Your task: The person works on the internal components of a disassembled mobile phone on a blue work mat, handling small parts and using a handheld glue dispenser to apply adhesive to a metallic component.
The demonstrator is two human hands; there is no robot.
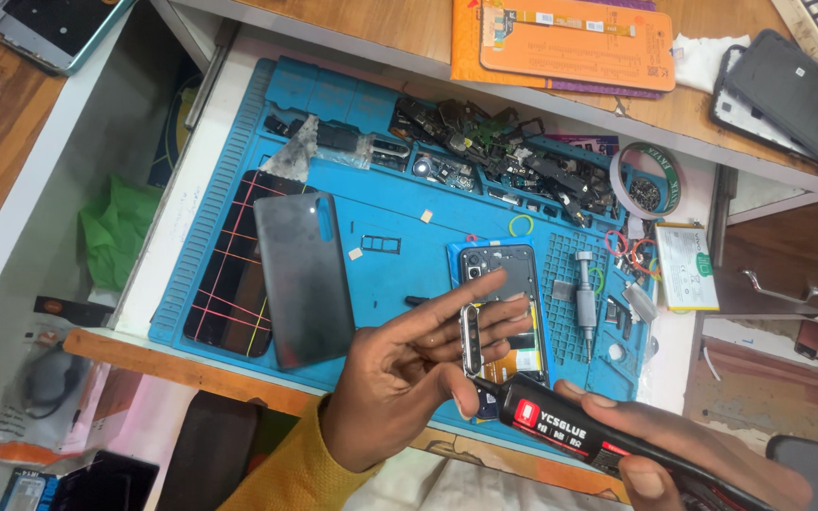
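Observation:
My left hand [409, 364] pinches a slim silver camera-lens frame [471, 339] upright between thumb and fingers, above an opened phone [501, 284] lying on the blue work mat [381, 203]. My right hand [684, 449] grips a black glue tube with a red label [560, 426]; its tip points at the lower end of the frame. A dark phone back cover [303, 276] lies to the left on the mat, partly over a phone screen with red and yellow lines [229, 274].
Small dark phone parts [504, 151] fill the mat's top trays. A grey screwdriver [585, 298], a roll of tape [649, 180] and a white battery [685, 265] lie at right. An orange package [570, 43] and phone covers [792, 90] rest on the wooden shelf.

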